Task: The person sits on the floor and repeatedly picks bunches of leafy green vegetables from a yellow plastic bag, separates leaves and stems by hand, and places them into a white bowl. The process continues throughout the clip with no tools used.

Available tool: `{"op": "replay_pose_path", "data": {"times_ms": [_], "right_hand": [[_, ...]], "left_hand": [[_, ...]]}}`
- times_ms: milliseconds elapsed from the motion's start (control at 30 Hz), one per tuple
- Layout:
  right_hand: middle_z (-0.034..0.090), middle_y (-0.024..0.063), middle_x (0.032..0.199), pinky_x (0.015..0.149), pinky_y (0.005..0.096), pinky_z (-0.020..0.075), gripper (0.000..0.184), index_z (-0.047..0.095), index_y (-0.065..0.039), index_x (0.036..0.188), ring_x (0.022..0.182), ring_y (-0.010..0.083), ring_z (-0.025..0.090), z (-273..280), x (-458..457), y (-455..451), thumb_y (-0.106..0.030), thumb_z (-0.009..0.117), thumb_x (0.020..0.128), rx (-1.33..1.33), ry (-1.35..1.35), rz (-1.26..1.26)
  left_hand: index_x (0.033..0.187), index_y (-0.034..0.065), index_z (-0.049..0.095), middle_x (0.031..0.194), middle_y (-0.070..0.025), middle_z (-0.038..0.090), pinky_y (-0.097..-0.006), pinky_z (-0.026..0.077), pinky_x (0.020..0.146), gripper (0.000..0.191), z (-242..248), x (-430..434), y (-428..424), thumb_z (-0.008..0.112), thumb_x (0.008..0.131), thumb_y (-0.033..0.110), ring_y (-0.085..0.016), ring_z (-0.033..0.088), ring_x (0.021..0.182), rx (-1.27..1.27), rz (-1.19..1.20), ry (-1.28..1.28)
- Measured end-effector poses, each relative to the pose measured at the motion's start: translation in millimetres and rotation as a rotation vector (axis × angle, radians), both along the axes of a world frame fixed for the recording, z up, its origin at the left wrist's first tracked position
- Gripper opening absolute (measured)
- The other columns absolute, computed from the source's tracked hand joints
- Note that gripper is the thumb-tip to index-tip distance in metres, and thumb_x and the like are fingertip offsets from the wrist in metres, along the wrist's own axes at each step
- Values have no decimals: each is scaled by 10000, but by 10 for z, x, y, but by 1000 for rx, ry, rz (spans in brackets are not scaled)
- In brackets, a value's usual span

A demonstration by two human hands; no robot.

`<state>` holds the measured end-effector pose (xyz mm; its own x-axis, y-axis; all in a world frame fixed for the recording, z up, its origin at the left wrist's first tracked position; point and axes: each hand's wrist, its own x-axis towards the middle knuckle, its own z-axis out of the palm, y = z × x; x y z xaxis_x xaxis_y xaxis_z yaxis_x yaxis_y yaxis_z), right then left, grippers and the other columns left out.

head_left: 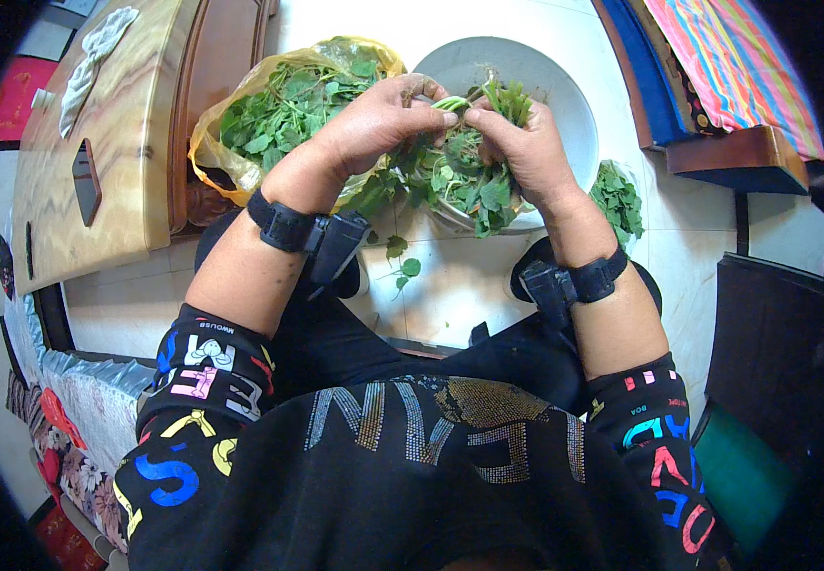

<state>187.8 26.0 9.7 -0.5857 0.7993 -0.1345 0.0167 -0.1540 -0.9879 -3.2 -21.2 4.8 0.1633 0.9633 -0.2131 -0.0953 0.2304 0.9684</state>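
Both hands meet over a round grey basin that stands on the floor. My left hand pinches pale green stems between thumb and fingers, with leafy greens hanging below it. In my right hand is a bunch of cut green stems, its thumb and fingertips touching the stems near the left thumb. Leaves and thin roots show beneath the hands; my fingers partly hide them. Left of the basin, a yellow plastic bag lies open, filled with leafy greens.
More greens lie on the floor right of the basin. Loose leaves are scattered before my feet. At left stands a marble-patterned table with a white cloth and a phone. A striped cloth covers the wooden seat at right.
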Motion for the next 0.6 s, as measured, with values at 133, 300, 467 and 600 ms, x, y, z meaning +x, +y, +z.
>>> {"op": "replay_pose_path", "data": {"times_ms": [133,300,467,600], "right_hand": [[567,-10,678,465,212,402,186,622,-42,864,515,60,479,77,29,24,-226,622,832,-101,19,110],[568,-9,671,471,217,399,176,623,-41,830,512,66,476,147,91,87,-217,612,831,5,-93,84],[562,-12,657,473,215,389,188,622,-46,827,520,66,473,152,146,140,-233,599,835,-11,-71,87],[550,-16,649,473,216,388,190,620,-48,832,523,64,469,153,161,148,-238,603,831,-27,-89,110]], "left_hand": [[950,12,624,729,5,595,-176,383,570,230,27,-9,0,642,825,204,-60,523,644,-63,-153,-62],[907,26,643,752,7,603,-184,389,564,227,1,18,-24,635,843,244,-56,511,644,-118,-171,-176],[964,28,635,800,-7,630,-196,436,683,207,-27,-29,15,631,859,206,-76,558,721,-162,-166,-99],[1086,13,594,761,-10,613,-205,442,674,287,-18,-48,34,616,857,183,-83,558,715,-99,-161,-66]]}}
